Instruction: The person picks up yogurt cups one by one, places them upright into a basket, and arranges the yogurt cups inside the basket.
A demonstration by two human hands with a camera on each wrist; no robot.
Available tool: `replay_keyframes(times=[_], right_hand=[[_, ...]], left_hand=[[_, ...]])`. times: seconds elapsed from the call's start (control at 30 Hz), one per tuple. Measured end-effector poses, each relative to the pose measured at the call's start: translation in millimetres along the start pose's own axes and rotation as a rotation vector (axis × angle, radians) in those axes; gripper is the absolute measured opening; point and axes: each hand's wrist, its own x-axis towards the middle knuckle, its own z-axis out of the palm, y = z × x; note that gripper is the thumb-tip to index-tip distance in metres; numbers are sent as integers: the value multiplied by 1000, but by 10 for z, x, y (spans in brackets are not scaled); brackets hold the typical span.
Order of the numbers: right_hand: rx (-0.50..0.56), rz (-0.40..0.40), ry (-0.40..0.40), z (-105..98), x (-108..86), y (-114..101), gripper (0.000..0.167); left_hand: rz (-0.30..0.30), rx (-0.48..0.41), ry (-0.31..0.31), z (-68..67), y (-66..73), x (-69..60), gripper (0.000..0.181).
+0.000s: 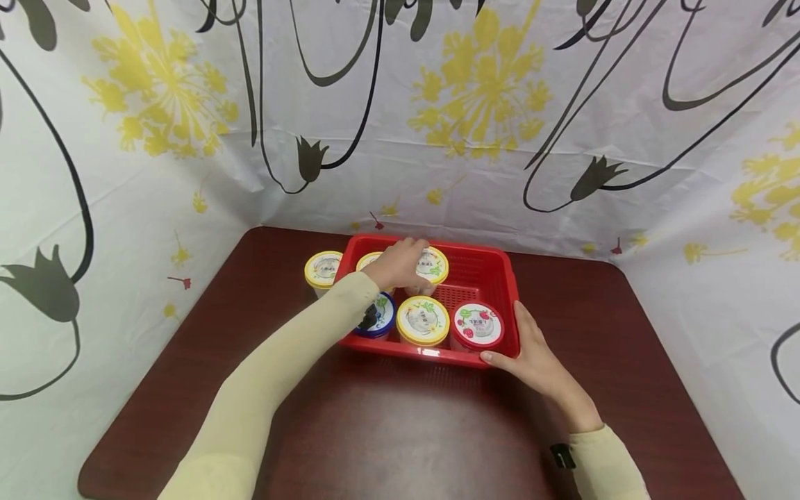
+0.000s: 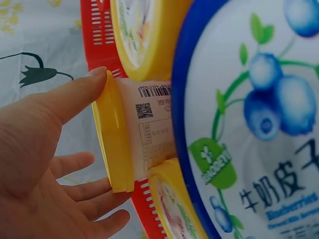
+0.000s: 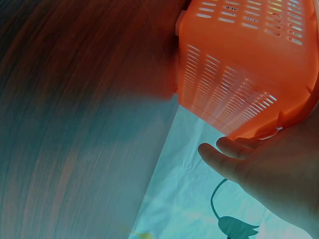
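Observation:
My left hand point(image 1: 400, 267) grips a yellow-lidded cup point(image 1: 432, 265) at the back of a red plastic basket point(image 1: 481, 267). In the left wrist view, thumb and fingers pinch the lid's edge, and a barcode shows on the cup's pale side. Around it in the basket sit a blueberry cup with a blue lid point(image 1: 389, 316), another yellow-lidded cup point(image 1: 423, 319) at the front, and a red-lidded cup point(image 1: 478, 325). A further yellow lid point(image 1: 369, 260) is partly hidden behind my left hand. My right hand point(image 1: 531, 354) holds the basket's front right corner, thumb on the front rim.
One more yellow-lidded cup point(image 1: 323, 269) stands outside the basket, at its left. The basket is on a dark red-brown table point(image 1: 400, 430). Behind the table and along both sides hangs a white patterned cloth point(image 1: 387, 104).

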Motion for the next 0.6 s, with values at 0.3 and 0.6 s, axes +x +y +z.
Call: replay_keyframes(times=[0.3,0.6], right_hand=[[2,-4,-1,-4,0,-9,126],[0,-1,-1,-7,0,-8,126]], left_hand=[[-26,-3,-47,51,-18,14,96],[-1,16,-44,114,-17,63,93]])
